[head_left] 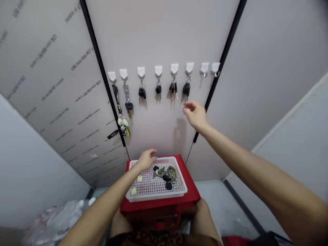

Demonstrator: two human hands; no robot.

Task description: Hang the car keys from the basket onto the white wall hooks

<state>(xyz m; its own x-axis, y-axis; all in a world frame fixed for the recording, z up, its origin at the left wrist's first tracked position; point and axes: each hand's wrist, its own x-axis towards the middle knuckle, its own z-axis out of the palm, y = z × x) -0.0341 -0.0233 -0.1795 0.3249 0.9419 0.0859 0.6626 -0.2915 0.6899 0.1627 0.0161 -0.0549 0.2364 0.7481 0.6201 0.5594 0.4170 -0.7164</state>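
My right hand (196, 115) is raised in front of the wall, just below a bunch of black-headed keys (186, 89) on a white hook (189, 68). Its fingers are bent and slightly apart, and I see nothing between them. Over the back left rim of a white plastic basket (156, 197) hovers my left hand (146, 159), fingers loosely parted and holding nothing visible. Inside the basket, a pile of keys (166, 177) with metal rings lies right of centre. Two small yellow pieces (133, 191) rest on its left side.
More keys (142, 92) and a keychain with a plush charm (123, 126) hang from the row of hooks. Two hooks (204, 68) at the right carry no keys. Under the basket is a red box (191, 181). Plastic bags (61, 222) lie at lower left.
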